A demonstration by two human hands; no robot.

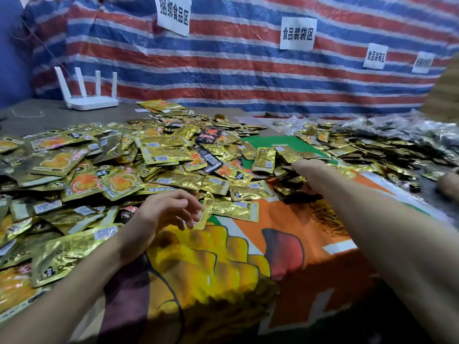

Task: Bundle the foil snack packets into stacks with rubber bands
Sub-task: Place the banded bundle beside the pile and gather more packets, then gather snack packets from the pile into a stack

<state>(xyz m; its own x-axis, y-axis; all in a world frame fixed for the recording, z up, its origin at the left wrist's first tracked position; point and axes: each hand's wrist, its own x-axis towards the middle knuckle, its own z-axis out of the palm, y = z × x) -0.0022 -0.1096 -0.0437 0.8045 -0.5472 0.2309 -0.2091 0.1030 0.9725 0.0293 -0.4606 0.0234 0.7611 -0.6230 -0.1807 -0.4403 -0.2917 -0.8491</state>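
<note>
Gold foil snack packets lie in a big loose heap across the left and middle of the table. My left hand hovers at the heap's near edge with loosely curled fingers. Its fingertips touch the left end of a single gold packet lying on the printed cloth. My right hand reaches forward into a smaller clump of packets; its fingers are hidden among them. A tangle of yellowish rubber bands lies on the cloth beside my right forearm.
A printed orange, yellow and green cloth covers the near table. More packets and clear bags pile up at the right, where another person's hand shows. A white router stands at the back left before a striped tarp with paper signs.
</note>
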